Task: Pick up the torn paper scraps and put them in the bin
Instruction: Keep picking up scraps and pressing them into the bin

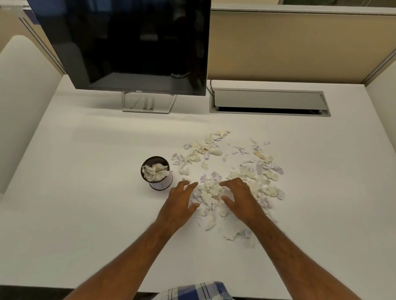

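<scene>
My left hand [180, 200] and my right hand [240, 198] are both down on the white table [75, 210], one on each side of a heap of torn paper scraps [209, 195]. The fingers [189, 185] of my left hand are spread wide and nearly straight, their tips touching the left edge of the heap; my left thumb lies against the scraps nearer me. The fingers of my right hand are likewise spread and only slightly bent, resting on top of the scraps at the heap's right side. Neither hand is closed around any paper.

The scraps lie in a loose scatter across the middle of the table, reaching from my hands toward the far edge and to the right, with a few pieces trailing toward the near edge below my right wrist.

The bin [156, 176], a small round dark mesh cup, stands upright just left of my left hand, already holding crumpled scraps up to its rim.

At the far edge stands a dark monitor [120, 41] toward the left, and a grey cable hatch [270, 101] is set into the table to its right.
</scene>
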